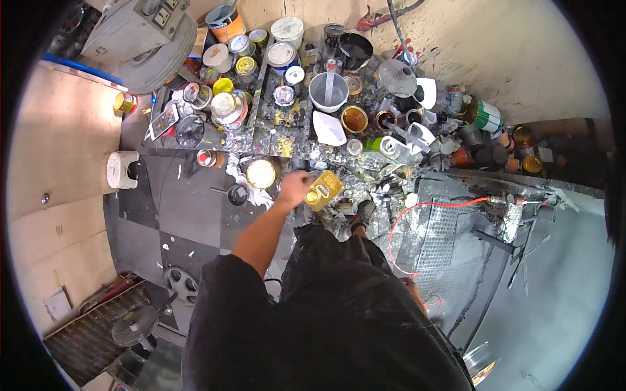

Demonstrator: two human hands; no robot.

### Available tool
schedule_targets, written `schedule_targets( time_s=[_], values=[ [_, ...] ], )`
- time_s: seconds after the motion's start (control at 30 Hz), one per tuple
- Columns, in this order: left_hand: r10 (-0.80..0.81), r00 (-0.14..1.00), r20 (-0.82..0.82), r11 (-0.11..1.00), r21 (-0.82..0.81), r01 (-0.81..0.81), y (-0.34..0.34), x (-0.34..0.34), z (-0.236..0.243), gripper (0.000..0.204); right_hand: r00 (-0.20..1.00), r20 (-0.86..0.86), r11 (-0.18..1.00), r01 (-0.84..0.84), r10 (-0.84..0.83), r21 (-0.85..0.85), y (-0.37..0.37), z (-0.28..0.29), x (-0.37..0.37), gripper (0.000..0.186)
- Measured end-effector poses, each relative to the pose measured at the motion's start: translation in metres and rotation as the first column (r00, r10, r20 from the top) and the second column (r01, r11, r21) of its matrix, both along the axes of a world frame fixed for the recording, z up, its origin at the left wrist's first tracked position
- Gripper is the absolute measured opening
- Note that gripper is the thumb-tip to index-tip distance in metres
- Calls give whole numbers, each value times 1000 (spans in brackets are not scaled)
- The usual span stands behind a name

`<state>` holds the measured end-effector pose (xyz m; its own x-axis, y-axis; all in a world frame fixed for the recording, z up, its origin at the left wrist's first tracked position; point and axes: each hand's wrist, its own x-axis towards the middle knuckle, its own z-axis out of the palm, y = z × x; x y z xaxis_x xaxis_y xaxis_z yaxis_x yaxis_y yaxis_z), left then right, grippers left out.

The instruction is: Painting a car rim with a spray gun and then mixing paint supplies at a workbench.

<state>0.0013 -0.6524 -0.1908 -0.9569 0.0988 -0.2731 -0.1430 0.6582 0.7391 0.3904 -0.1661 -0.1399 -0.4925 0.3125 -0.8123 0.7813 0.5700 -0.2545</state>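
My left hand (295,188) reaches forward over the floor with its fingers curled together. Its fingertips are right beside a gold rectangular can (330,185) that has a carry handle and a round cap. Whether they touch the can, or pinch something small, is hidden. To the left of that hand stands an open round tin (261,174) with pale contents, with crumpled white paper (259,197) around it. My right hand (409,285) hangs low at my right side, mostly covered by my dark clothing, close to a thin red hose (391,242); its fingers do not show clearly.
A paint-stained bench (270,138) ahead carries several tins, a grey mixing pot (328,91) and a tablet-like device (163,122). Litter (381,189) covers the floor before my feet. A white stool (122,169) stands left; a spray gun (510,218) is at right.
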Motion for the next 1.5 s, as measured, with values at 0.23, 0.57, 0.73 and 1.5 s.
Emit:
schedule_targets(
  time_s=[0.23, 0.57, 0.73, 1.5],
  values=[
    [-102, 963, -251, 993, 27, 112, 129, -33, 54, 53, 921, -270, 959, -281, 279, 34, 14, -19, -49, 40],
    [-202, 979, 14, 933, -303, 196, 163, -72, 57, 54, 959, -283, 985, -80, 34, -152, 28, 62, -195, 41],
    [-280, 960, -19, 897, -363, 254, 141, -35, 53, 57, 889, -395, 942, -306, 230, -140, 34, 50, -231, 42],
    [-370, 929, -6, 906, -222, 360, 271, 79, 230, 69, 454, -795, 748, -663, 402, 0, -7, 88, -289, 84]
  ],
)
